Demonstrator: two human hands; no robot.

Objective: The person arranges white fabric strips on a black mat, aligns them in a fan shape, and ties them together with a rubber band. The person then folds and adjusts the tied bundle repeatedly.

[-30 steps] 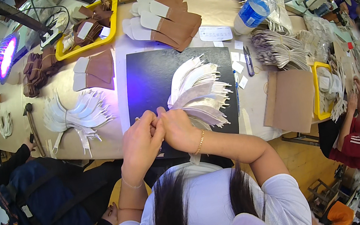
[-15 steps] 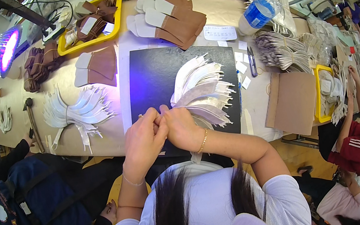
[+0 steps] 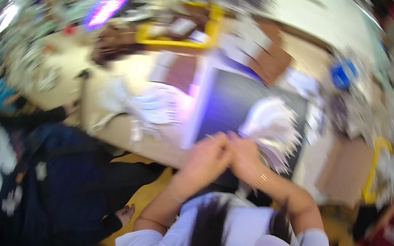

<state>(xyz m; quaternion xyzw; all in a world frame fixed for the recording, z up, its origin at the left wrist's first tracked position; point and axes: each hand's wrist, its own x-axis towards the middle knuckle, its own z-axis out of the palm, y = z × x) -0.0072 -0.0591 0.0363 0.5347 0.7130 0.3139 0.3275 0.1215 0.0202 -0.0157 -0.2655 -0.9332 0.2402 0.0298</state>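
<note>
The view is smeared by motion. My left hand (image 3: pixel 207 159) and my right hand (image 3: pixel 245 156) meet over the near edge of a black board (image 3: pixel 234 95). Fingers of both are closed and pressed together. Whatever they pinch is hidden. A fanned bundle of whitish strips (image 3: pixel 272 123) lies on the board right beside my right hand, its narrow end at my fingers and wrist. A second bundle of white strips (image 3: pixel 155 104) rests on the table to the left, apart from my hands.
Beyond the board lie brown-and-white flat pieces (image 3: pixel 269 53) and a yellow tray (image 3: pixel 178 42) with brown items. A lit lamp (image 3: pixel 107 10) stands far left. To the right are a blue-labelled container (image 3: pixel 343 73) and brown cardboard (image 3: pixel 348 168). A person in dark clothes (image 3: pixel 69 170) is at my left.
The whole view has swung, so the table appears tilted and shifted rightward, and it has blurred. My hands stay together beside the strip bundle, with no clear change of hold.
</note>
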